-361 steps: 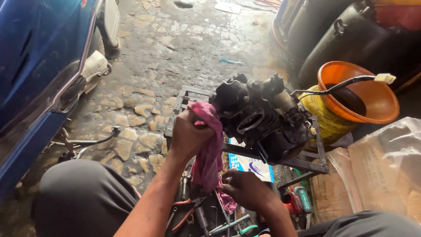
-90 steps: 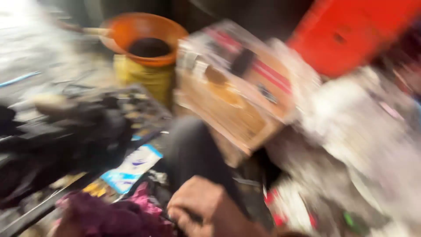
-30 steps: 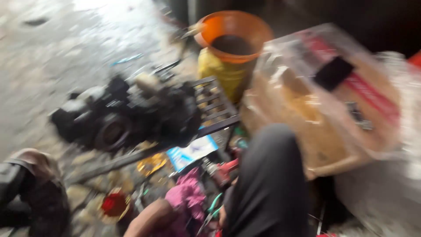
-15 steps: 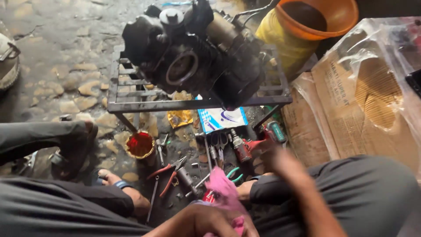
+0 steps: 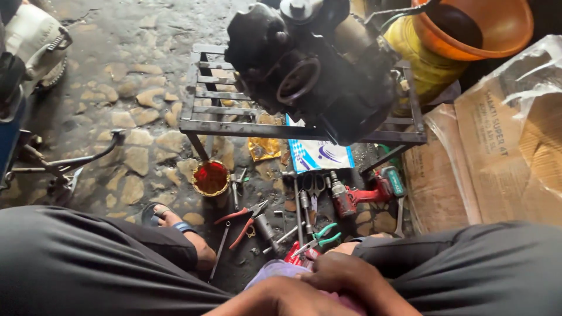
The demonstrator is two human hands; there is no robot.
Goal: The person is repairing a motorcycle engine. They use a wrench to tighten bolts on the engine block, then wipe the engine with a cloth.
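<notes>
Both my hands meet low in the view between my knees. My left hand [image 5: 275,297] and my right hand [image 5: 350,279] are closed together around a pink cloth [image 5: 274,271], of which only a small fold shows. Just beyond them, tools lie on the ground: red-handled pliers [image 5: 243,217], green-handled pliers [image 5: 319,238] and a red power drill [image 5: 364,195]. A black, greasy engine [image 5: 313,67] sits on a low metal rack [image 5: 206,111] further away.
A small tin of red liquid [image 5: 211,178] stands by the rack's leg, beside a blue and white packet [image 5: 319,155]. An orange basin [image 5: 492,26] rests on a yellow can [image 5: 418,61] at the back right. A plastic-wrapped cardboard box [image 5: 503,152] is at the right. My sandalled foot [image 5: 175,225] rests on wet stone.
My right arm has pulled back from the tools to join the left hand on the pink cloth. The view has steadied and tilted down slightly.
</notes>
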